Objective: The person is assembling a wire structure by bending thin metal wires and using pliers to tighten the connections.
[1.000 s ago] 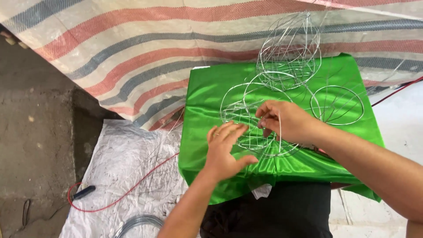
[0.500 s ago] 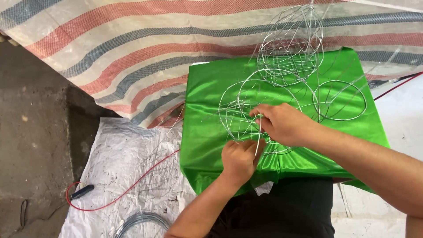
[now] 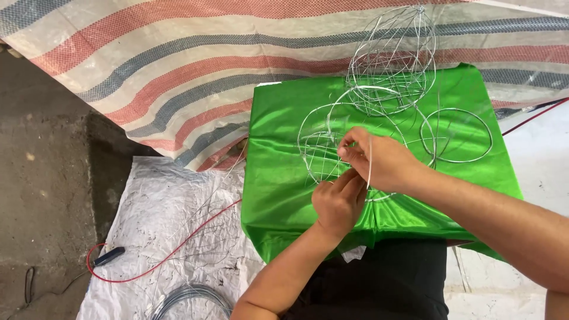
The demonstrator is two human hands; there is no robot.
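Down at the far left a small dark tool lies on the concrete floor, joined to a thin red cord that loops across a crinkled white plastic sheet; a coil of grey wire shows at that sheet's bottom edge. A striped woven tarp in red, grey and cream hangs behind. Next comes shiny green satin cloth spread flat. Near its front edge the left hand is curled nearly closed, fingertips pinching thin wire at the lower rim of a round wire frame lying flat on the cloth. Just above, the right hand is pinched narrow on a short straight wire piece that stands almost upright, its long axis running toward the cloth's front edge. A domed wire cage sits at the back edge, and a flat wire ring lies toward the right edge.
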